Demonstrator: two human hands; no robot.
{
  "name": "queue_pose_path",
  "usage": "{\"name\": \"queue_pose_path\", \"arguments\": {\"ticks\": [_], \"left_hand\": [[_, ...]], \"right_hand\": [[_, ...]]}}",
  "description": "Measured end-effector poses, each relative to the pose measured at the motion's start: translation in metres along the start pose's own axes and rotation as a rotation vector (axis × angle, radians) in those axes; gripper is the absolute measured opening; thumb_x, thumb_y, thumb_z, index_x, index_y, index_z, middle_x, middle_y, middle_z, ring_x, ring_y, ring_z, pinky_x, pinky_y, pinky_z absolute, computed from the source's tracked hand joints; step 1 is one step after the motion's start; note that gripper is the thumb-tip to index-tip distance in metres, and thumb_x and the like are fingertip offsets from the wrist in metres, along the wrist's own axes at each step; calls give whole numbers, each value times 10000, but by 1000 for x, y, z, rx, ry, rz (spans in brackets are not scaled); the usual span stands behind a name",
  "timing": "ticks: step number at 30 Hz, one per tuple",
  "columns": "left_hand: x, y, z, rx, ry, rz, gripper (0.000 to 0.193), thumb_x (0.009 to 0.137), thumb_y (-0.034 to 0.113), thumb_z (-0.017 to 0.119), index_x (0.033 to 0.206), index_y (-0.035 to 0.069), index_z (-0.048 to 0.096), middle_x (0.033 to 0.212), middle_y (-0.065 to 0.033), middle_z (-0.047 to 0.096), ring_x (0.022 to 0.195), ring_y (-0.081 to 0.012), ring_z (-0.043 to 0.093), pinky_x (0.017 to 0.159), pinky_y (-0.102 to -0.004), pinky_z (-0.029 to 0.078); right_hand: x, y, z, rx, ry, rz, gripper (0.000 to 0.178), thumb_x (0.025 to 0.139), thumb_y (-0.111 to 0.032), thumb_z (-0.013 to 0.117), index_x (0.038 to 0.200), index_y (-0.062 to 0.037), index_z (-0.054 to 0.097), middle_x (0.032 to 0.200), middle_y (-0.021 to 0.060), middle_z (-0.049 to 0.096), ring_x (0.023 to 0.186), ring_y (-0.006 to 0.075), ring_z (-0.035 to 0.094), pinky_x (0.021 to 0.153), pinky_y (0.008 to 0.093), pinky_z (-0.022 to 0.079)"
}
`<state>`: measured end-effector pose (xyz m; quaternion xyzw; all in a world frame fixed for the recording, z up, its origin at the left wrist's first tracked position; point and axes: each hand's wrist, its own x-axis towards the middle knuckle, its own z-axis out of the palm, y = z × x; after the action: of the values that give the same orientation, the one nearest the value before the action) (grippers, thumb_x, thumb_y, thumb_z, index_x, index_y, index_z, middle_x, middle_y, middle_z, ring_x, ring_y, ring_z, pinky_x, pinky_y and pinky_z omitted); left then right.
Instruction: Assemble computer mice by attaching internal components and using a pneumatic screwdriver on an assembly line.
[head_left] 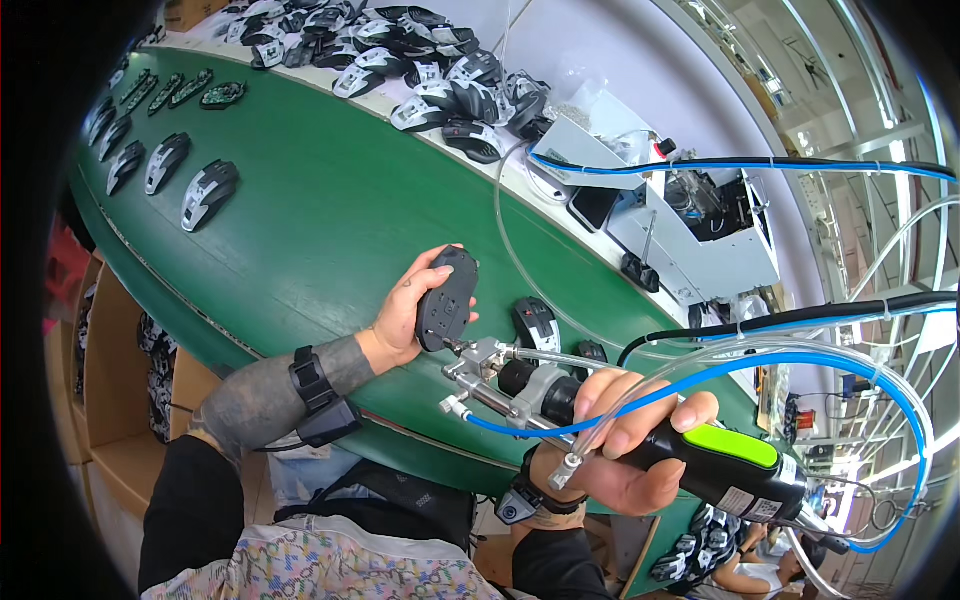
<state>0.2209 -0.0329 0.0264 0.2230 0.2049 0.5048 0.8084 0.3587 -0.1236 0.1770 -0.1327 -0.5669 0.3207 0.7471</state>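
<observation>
My left hand [396, 320] grips a black computer mouse [450, 292], its underside with small recesses facing up. Wrapped in my right hand [630, 440] is a power screwdriver [725, 445] with a lime-green panel, lying slanted toward the mouse. Its metal nose meets the mouse's near end; whether the bit sits in a screw hole is too small to tell. A blue hose [640, 402] and clear tubes run from the tool to the right. Beyond the tool's nose, another black-and-silver mouse [537, 325] rests on the green work surface [330, 210].
A heap of mouse shells [400, 60] lines the back ledge. Far left are several mice [210, 195] and circuit boards [222, 95]. A white machine housing [715, 250] stands back right, with cables [740, 165] stretching across. Cardboard boxes [125, 400] sit lower left; another person [755, 577] is lower right.
</observation>
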Motion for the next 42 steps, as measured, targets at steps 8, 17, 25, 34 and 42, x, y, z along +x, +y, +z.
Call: {"name": "queue_pose_path", "arguments": {"ticks": [8,17,25,34,42], "left_hand": [[-5,1,6,-103,15,45,462,870,241,467,1286,69,364,1094,-134,508,845,-233,590,756,-389,536],[-4,-1,6,-89,19,48,459,871,248,464,1279,65,359,1087,-137,515,845,-233,595,755,-391,536],[-4,0,3,92,-24,39,455,861,220,450,1280,67,364,1211,-152,488,878,-233,593,790,-387,525],[-9,0,7,53,-39,25,454,860,225,449,1275,61,364,1179,-151,499,872,-242,598,786,-402,525],[-7,-1,15,-154,16,-34,454,870,238,479,1276,77,358,1060,-140,520,824,-242,605,732,-389,542]], "right_hand": [[-2,2,3,26,-14,4,327,863,-316,525,1039,-71,399,665,49,538,522,153,495,544,321,429],[-4,3,3,24,18,28,312,861,-314,528,1031,-84,401,677,49,550,548,158,533,565,327,435],[-6,2,4,9,27,43,304,869,-304,504,1039,-81,387,688,49,538,570,170,551,588,328,443],[-10,-7,6,89,76,166,345,814,-244,664,980,-89,404,701,60,551,621,217,583,649,385,462],[-6,2,2,53,-8,41,310,862,-293,543,1029,-80,392,673,50,539,561,178,552,557,327,435]]}}
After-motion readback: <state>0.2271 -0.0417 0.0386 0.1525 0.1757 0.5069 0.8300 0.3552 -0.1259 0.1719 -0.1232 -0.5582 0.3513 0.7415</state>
